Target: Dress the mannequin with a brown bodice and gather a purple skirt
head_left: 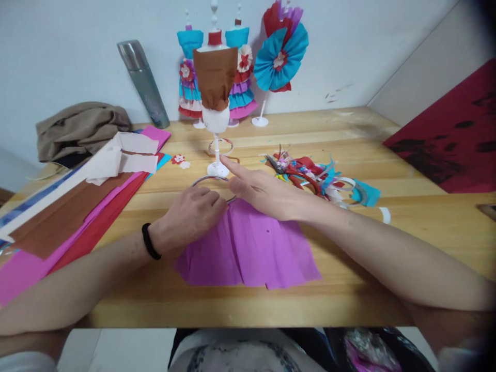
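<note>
A sheet of gathered purple crepe paper (267, 248) lies fanned out on the table in front of me. My left hand (189, 212), with a black band at the wrist, has its fingers curled at the top left edge of this paper. Stretched out flat, the fingers of my right hand (263, 191) reach leftward over the paper's top edge, close to the left hand. Just behind both hands lies a thin ring (209, 178), partly covered by them. Beyond it stands a small white dress form (217, 121) wrapped in brown paper at the chest.
Folded coloured paper sheets (73, 217) lie at left, near a brown cloth (81, 129) and a flask (143, 82). Paper scraps (310, 173) with red-handled scissors (296, 175) are at right. Several decorated dress forms (281, 62) stand along the wall.
</note>
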The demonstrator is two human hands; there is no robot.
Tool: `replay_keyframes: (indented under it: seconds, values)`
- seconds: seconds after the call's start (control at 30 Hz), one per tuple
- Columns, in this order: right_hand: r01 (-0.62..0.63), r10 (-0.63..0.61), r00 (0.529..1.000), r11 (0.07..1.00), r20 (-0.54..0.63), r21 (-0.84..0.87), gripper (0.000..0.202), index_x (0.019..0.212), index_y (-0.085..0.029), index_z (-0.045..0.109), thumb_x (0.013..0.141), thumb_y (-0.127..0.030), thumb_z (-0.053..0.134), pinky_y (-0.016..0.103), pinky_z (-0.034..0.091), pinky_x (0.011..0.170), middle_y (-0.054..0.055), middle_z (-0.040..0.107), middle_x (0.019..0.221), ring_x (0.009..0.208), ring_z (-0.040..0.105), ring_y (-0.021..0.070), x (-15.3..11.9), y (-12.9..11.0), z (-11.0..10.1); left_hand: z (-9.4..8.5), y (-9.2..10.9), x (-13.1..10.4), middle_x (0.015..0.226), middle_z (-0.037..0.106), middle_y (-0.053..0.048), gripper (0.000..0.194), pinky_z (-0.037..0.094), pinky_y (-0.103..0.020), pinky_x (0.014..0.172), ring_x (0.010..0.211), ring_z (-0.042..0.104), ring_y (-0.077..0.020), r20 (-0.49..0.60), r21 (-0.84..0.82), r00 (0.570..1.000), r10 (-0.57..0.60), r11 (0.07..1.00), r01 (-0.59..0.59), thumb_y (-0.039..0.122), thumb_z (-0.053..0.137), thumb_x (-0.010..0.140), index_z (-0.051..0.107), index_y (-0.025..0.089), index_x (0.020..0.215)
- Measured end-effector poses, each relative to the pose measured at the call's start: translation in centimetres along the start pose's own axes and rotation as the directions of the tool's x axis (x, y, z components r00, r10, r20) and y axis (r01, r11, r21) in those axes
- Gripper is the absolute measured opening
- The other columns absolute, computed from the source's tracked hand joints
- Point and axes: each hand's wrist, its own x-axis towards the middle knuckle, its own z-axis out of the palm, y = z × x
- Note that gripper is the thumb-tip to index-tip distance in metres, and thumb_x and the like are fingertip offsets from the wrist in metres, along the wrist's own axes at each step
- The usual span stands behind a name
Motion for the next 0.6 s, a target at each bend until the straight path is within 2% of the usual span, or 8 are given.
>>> replay_keyframes:
  seconds: [0.13,0.2,0.3,0.4,0.47,0.53,0.6]
  values:
    - [0.021,-0.021,1.0,1.0,0.017,-0.015,0.078,0.149,-0.011,0.04,0.097,-0.067,0.022,0.051,0.037,0.103,0.019,0.061,0.129,0.124,0.052,0.0364,-0.4,-0.2,-0.5,-1.0,0.2,0.3,0.055,0.05,0.0,0.033,0.032,-0.029,0.05,0.051,0.045,-0.0145,0.019,0.1,0.999,0.041,0.994,-0.043,0.005,0.036,0.092,0.044,0.019,0.064]
    - [0.035,-0.034,0.999,0.999,0.025,-0.017,0.078,0.148,-0.015,0.042,0.095,-0.069,0.024,0.047,0.039,0.098,0.015,0.066,0.116,0.114,0.057,0.0334,-0.4,0.0,-0.6,-1.2,0.4,0.3,0.057,0.052,0.0,0.031,0.034,-0.029,0.051,0.053,0.048,-0.015,0.043,0.142,0.998,0.054,0.988,-0.06,0.004,0.037,0.092,0.045,0.018,0.066]
    - [0.026,-0.025,0.999,0.999,0.037,-0.039,0.08,0.148,-0.017,0.043,0.092,-0.073,0.03,0.036,0.043,0.08,0.009,0.066,0.089,0.089,0.062,0.0272,-0.3,-0.1,-0.6,-1.1,0.7,0.2,0.063,0.059,-0.003,0.024,0.039,-0.03,0.053,0.057,0.054,-0.0161,0.07,0.163,0.995,0.065,0.984,-0.075,0.004,0.039,0.091,0.051,0.016,0.074]
    - [-0.003,0.014,0.997,0.991,0.081,-0.135,0.085,0.153,-0.014,0.034,0.092,-0.073,0.028,0.033,0.037,0.063,0.007,0.062,0.076,0.068,0.056,0.0226,-0.3,-0.9,-0.6,-0.7,0.9,0.0,0.066,0.061,-0.004,0.022,0.039,-0.03,0.053,0.057,0.055,-0.0167,0.064,0.156,0.996,0.068,0.985,-0.077,0.002,0.038,0.091,0.052,0.015,0.081]
    - [-0.032,0.057,0.994,0.969,0.097,-0.245,0.082,0.154,-0.014,0.028,0.093,-0.068,0.032,0.032,0.031,0.058,0.005,0.059,0.069,0.058,0.049,0.0202,-0.4,-1.5,-0.6,-0.6,1.0,0.0,0.063,0.059,-0.003,0.023,0.037,-0.03,0.052,0.056,0.054,-0.0166,0.034,0.145,0.998,0.057,0.988,-0.061,0.0,0.037,0.09,0.051,0.016,0.08]
    - [-0.057,0.083,0.995,0.938,0.06,-0.342,0.076,0.154,-0.015,0.029,0.093,-0.059,0.041,0.032,0.027,0.058,0.002,0.053,0.063,0.055,0.044,0.019,-0.5,-1.7,-0.7,-0.8,1.0,0.0,0.061,0.057,-0.001,0.023,0.033,-0.03,0.05,0.053,0.052,-0.0164,0.007,0.161,0.999,0.044,0.986,-0.045,0.0,0.037,0.09,0.051,0.016,0.079]
    - [-0.065,0.062,0.998,0.928,-0.02,-0.368,0.071,0.151,-0.015,0.034,0.092,-0.054,0.046,0.032,0.026,0.059,0.0,0.047,0.059,0.055,0.043,0.019,-0.6,-1.4,-0.8,-1.1,0.9,0.1,0.061,0.057,-0.001,0.023,0.03,-0.03,0.049,0.053,0.051,-0.0161,0.023,0.176,0.999,0.043,0.983,-0.046,0.001,0.039,0.091,0.052,0.016,0.079]
